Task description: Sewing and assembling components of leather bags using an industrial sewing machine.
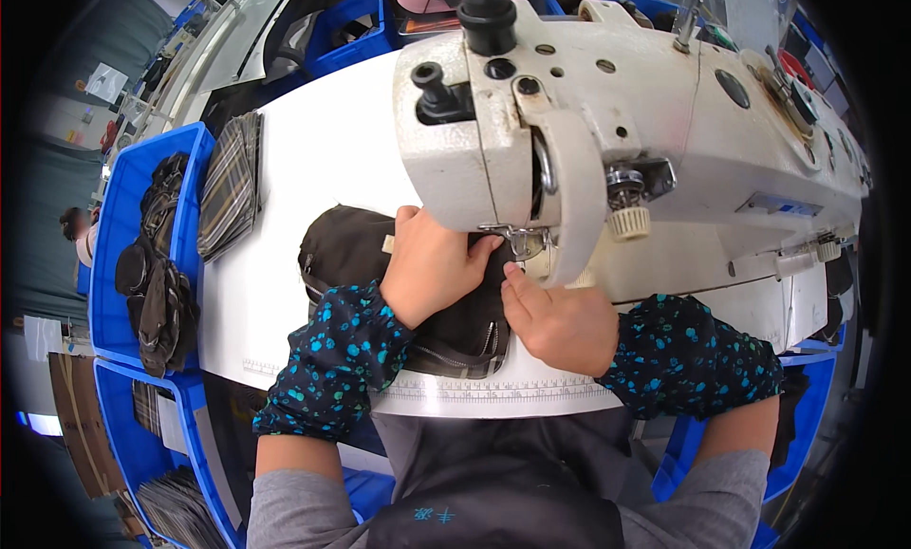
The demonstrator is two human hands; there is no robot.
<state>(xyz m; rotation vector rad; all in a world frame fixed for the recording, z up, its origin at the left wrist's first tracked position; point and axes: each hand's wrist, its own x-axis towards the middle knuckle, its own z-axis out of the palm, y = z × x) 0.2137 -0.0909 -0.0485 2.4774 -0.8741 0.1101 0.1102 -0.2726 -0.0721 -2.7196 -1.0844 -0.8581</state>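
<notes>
A dark brown zippered bag piece point(439, 333) lies on the white sewing table, its upper right edge under the presser foot point(528, 241) of a white sewing machine point(607, 103). My left hand point(432, 264) rests on top of it with fingers curled and thumb close to the foot, gripping the cloth. From the right, my right hand point(562, 323) pinches the edge of the same piece just in front of the foot. A zipper point(446, 361) runs along its near edge. The machine head and my fingers hide part of the stitching spot.
A stack of striped cloth pieces point(232, 188) lies at the table's left. Beside it, a blue bin point(106, 293) holds dark bag parts; a lower blue bin point(112, 426) holds more striped cloth. A ruler strip point(493, 393) follows the table's front edge. Another blue bin point(313, 60) stands behind.
</notes>
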